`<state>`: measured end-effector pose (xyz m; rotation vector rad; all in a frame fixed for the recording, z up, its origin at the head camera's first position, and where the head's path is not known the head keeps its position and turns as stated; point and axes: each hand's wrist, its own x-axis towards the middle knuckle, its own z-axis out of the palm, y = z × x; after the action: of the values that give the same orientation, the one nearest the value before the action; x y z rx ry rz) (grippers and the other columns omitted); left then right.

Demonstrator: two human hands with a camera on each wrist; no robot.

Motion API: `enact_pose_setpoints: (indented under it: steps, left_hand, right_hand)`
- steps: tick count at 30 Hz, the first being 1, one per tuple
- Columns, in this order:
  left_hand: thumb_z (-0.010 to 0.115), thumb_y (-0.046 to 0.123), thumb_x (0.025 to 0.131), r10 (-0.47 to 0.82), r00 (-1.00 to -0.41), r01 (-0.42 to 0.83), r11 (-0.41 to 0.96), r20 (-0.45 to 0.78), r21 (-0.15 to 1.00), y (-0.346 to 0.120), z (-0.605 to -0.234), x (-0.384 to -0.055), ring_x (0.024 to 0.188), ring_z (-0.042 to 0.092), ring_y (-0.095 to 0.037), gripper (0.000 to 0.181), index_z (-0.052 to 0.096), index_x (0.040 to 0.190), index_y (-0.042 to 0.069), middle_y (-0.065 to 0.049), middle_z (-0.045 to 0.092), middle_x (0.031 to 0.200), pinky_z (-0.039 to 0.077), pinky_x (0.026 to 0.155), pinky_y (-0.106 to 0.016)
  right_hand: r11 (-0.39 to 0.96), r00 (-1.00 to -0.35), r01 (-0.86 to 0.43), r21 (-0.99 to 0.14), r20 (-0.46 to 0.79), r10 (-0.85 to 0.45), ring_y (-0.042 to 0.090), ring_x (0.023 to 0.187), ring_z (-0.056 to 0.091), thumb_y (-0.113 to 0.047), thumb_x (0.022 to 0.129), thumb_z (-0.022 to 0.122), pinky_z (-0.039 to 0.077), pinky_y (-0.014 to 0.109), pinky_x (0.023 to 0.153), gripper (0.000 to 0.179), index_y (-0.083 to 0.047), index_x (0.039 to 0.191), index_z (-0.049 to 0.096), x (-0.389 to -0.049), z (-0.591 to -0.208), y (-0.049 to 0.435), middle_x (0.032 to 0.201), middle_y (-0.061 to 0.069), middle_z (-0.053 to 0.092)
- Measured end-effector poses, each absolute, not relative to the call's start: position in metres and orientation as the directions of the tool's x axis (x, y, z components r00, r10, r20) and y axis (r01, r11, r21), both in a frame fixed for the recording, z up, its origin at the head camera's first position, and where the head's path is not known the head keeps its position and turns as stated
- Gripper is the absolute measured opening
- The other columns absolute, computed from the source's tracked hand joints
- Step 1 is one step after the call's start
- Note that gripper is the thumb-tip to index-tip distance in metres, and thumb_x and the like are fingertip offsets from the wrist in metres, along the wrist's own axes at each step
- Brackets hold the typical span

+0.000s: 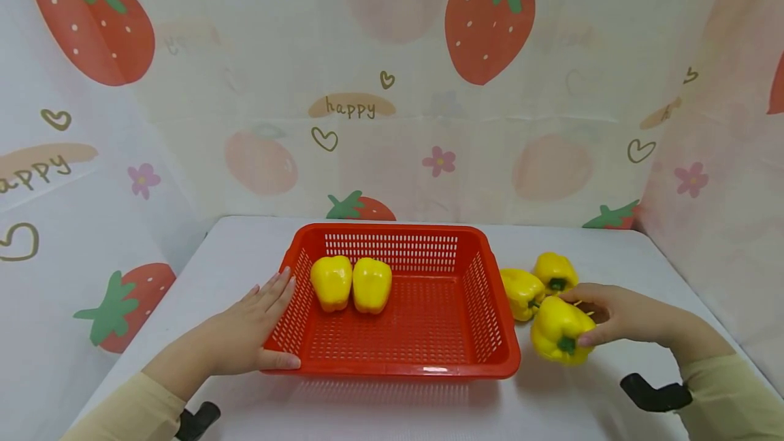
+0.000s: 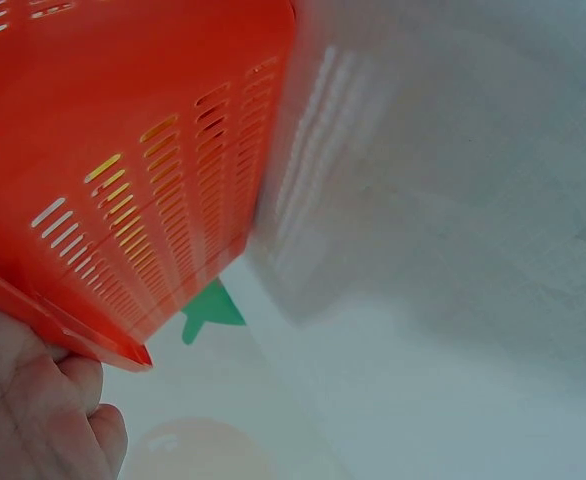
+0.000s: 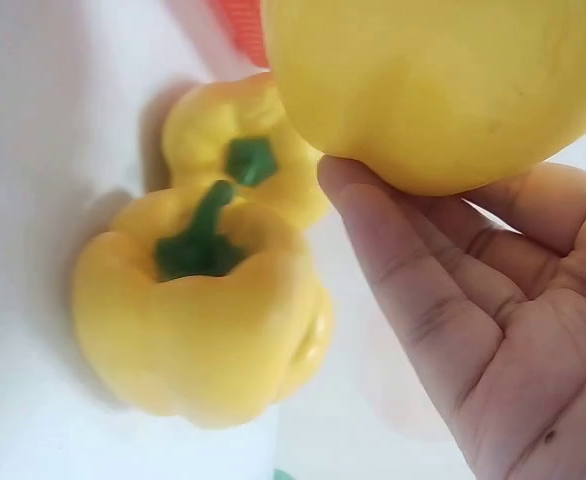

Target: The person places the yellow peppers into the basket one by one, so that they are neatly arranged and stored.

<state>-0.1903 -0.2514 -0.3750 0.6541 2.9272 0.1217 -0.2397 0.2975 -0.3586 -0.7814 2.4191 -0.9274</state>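
Note:
A yellow bell pepper with a green stem is held by my right hand, thumb on the near side and fingers behind. In the right wrist view this pepper is raised above two others, and its stem is out of sight. My left hand rests on the left rim of a red plastic basket, fingers straight along the side and thumb at the near corner. Inside the basket, a yellow bell pepper and a second pepper lie side by side towards the left.
Right of the basket, one bell pepper lies close to its wall and another pepper just behind. The white table is bordered by a strawberry-print cloth at the back and sides.

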Motion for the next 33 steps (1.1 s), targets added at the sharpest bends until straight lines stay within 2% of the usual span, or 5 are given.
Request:
enact_pose_setpoints:
  steps: [4,12,17,25,33]
  left_hand:
    - [0.052,0.077,0.066,0.424,-0.897,0.412,0.904,-0.123,0.114,-0.251,-0.376,-0.191,0.139,0.009,-0.03,0.116,0.011,0.146,0.003,-0.014,0.006,0.153,0.015,0.109,-0.051]
    - [0.053,0.077,0.066,0.428,-0.896,0.417,0.903,-0.121,0.104,-0.251,-0.377,-0.192,0.139,0.008,-0.029,0.116,0.011,0.146,0.004,-0.014,0.006,0.153,0.015,0.109,-0.051]
    - [0.052,0.077,0.066,0.428,-0.896,0.417,0.903,-0.122,0.102,-0.251,-0.376,-0.193,0.139,0.008,-0.03,0.116,0.012,0.146,0.003,-0.014,0.006,0.153,0.015,0.109,-0.051]
    - [0.053,0.076,0.066,0.424,-0.897,0.412,0.904,-0.124,0.111,-0.251,-0.376,-0.191,0.139,0.008,-0.03,0.116,0.013,0.146,0.003,-0.014,0.007,0.153,0.015,0.109,-0.052]
    - [0.053,0.076,0.067,0.432,-0.895,0.421,0.901,-0.111,0.106,-0.252,-0.376,-0.191,0.139,0.009,-0.03,0.115,0.013,0.145,0.001,-0.016,0.007,0.152,0.015,0.109,-0.051]
  right_hand:
    - [0.593,-0.75,-0.39,-0.705,-0.131,-0.649,0.004,0.102,0.053,-0.02,0.08,0.069,0.047,0.019,0.083,0.053,-0.002,0.125,0.047,-0.241,-0.352,0.296,0.12,0.012,0.051]
    - [0.623,-0.782,-0.433,-0.651,-0.074,-0.619,0.005,0.102,0.053,-0.025,0.081,0.069,0.048,0.019,0.083,0.053,-0.003,0.123,0.048,-0.25,-0.34,0.289,0.119,0.01,0.052]
    - [0.63,-0.786,-0.448,-0.634,-0.056,-0.615,0.007,0.104,0.054,-0.025,0.08,0.07,0.047,0.02,0.084,0.055,-0.004,0.125,0.048,-0.258,-0.333,0.282,0.119,0.006,0.053]
    - [0.633,-0.78,-0.462,-0.621,-0.055,-0.623,0.018,0.103,0.054,-0.03,0.079,0.071,0.047,0.023,0.085,0.051,-0.013,0.122,0.05,-0.267,-0.32,0.262,0.115,-0.001,0.055]
    - [0.638,-0.794,-0.421,-0.644,-0.078,-0.603,0.023,0.106,0.053,-0.032,0.077,0.073,0.048,0.034,0.087,0.055,-0.012,0.123,0.05,-0.277,-0.313,0.24,0.117,0.003,0.054]
